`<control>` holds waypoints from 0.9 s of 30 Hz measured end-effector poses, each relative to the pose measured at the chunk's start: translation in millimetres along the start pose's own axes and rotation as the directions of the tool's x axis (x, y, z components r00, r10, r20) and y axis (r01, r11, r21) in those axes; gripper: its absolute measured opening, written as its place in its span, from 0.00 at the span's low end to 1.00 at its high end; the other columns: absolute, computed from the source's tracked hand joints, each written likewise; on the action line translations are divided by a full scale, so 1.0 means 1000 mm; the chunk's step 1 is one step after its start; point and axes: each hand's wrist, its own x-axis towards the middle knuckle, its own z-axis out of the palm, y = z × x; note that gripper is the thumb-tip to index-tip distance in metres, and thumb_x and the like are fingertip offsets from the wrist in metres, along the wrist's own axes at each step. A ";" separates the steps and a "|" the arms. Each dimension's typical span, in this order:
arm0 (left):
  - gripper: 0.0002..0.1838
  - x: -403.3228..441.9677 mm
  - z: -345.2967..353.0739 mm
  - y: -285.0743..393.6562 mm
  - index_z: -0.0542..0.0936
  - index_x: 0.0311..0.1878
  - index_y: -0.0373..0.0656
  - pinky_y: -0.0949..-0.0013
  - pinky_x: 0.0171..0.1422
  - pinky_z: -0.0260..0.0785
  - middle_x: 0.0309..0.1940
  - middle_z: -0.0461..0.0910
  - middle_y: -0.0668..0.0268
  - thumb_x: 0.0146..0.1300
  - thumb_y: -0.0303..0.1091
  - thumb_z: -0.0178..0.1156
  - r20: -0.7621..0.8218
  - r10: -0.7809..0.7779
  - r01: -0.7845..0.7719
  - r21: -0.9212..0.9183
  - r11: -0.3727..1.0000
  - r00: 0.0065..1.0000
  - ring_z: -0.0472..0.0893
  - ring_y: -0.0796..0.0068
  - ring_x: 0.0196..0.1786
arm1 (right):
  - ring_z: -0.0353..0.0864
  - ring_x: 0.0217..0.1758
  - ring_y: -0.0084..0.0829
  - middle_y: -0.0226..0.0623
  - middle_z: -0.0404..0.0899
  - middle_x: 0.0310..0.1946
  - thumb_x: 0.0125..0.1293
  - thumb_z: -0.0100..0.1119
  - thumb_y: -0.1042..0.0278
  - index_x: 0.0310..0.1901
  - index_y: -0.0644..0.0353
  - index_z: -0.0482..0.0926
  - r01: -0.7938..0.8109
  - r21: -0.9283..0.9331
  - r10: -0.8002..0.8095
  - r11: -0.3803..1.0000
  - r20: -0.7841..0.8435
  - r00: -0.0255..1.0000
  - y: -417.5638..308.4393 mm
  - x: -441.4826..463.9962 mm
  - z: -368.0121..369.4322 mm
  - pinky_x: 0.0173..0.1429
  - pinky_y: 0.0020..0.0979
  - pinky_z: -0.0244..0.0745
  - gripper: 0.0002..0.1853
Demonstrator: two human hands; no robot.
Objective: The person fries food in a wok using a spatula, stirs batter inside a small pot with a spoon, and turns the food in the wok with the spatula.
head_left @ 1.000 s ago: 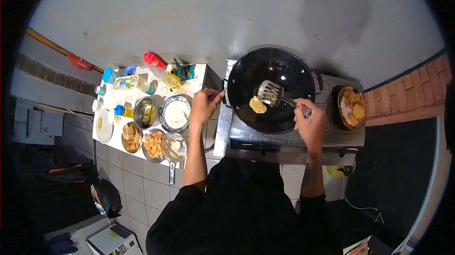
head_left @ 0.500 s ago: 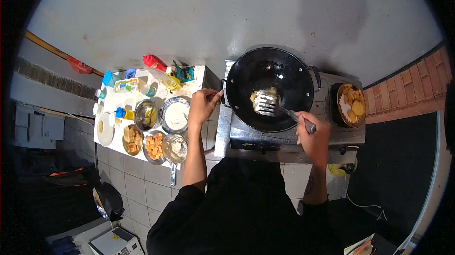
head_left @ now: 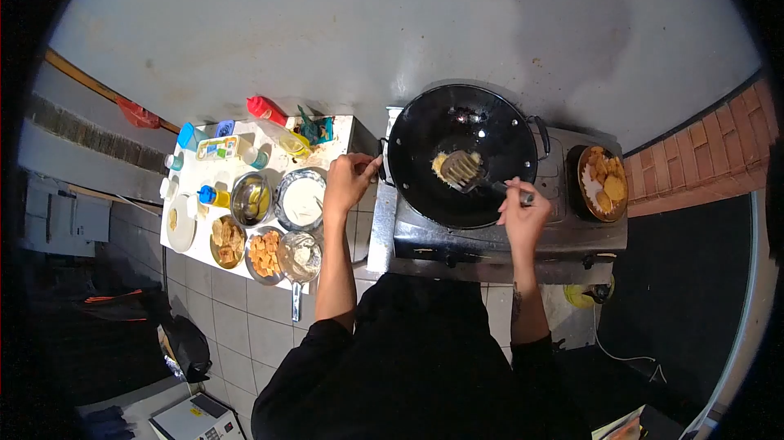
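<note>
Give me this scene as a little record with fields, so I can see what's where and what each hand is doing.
Place: stove beside a white table
Left hand: fingers at the pan's left handle
Right hand: gripping the spatula
Pan: black, round, on the stove
In pan: yellowish food, partly hidden by the spatula
Right of pan: fried pieces in a round dish
On table: white mixture in a bowl, orange chunks, red bottle
Unclear: whether the spatula touches the food
</note>
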 end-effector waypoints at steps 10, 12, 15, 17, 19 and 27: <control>0.18 -0.001 0.000 0.001 0.87 0.39 0.33 0.63 0.42 0.73 0.28 0.85 0.52 0.65 0.43 0.65 0.007 0.017 -0.017 0.002 1.000 1.000 0.83 0.64 0.30 | 0.76 0.26 0.22 0.37 0.79 0.22 0.66 0.64 0.72 0.26 0.71 0.81 0.467 -0.135 -0.475 0.874 -0.030 0.880 0.009 0.019 0.002 0.31 0.29 0.67 0.12; 0.19 -0.002 -0.001 0.003 0.86 0.40 0.32 0.64 0.42 0.73 0.28 0.85 0.52 0.65 0.43 0.65 -0.001 0.000 0.000 -0.008 1.000 1.000 0.82 0.64 0.30 | 0.75 0.26 0.21 0.36 0.78 0.21 0.68 0.62 0.72 0.25 0.70 0.80 0.359 0.086 -0.362 0.929 0.017 0.932 0.012 0.021 0.006 0.31 0.28 0.65 0.14; 0.18 -0.003 -0.004 0.008 0.86 0.40 0.32 0.64 0.43 0.73 0.29 0.86 0.52 0.66 0.43 0.65 0.029 -0.047 0.047 0.002 0.999 0.998 0.83 0.64 0.31 | 0.72 0.25 0.20 0.33 0.76 0.20 0.72 0.58 0.74 0.22 0.69 0.76 0.181 0.358 -0.237 0.916 0.119 0.964 0.018 0.026 0.008 0.29 0.26 0.62 0.18; 0.19 -0.003 -0.005 0.008 0.86 0.41 0.32 0.64 0.43 0.73 0.30 0.86 0.52 0.66 0.43 0.66 0.028 -0.038 0.038 0.001 0.999 0.999 0.83 0.64 0.31 | 0.70 0.24 0.18 0.31 0.75 0.19 0.74 0.56 0.75 0.20 0.67 0.74 0.135 0.417 -0.215 0.899 0.154 0.964 0.022 0.028 0.007 0.28 0.25 0.59 0.20; 0.19 -0.004 -0.005 0.007 0.86 0.41 0.33 0.64 0.43 0.73 0.30 0.86 0.52 0.66 0.43 0.66 0.024 -0.030 0.030 0.001 1.000 0.999 0.83 0.64 0.32 | 0.67 0.24 0.17 0.30 0.72 0.18 0.74 0.55 0.75 0.17 0.64 0.69 0.133 0.399 -0.185 0.907 0.094 0.978 0.015 0.029 0.007 0.29 0.25 0.58 0.22; 0.17 -0.005 -0.004 -0.005 0.86 0.39 0.32 0.67 0.31 0.70 0.20 0.82 0.57 0.64 0.41 0.67 -0.062 0.092 -0.093 -0.009 0.996 0.994 0.80 0.71 0.23 | 0.67 0.24 0.18 0.30 0.70 0.17 0.72 0.55 0.80 0.17 0.64 0.66 0.177 0.658 -0.194 0.732 -0.049 0.980 0.016 0.031 0.007 0.32 0.27 0.63 0.21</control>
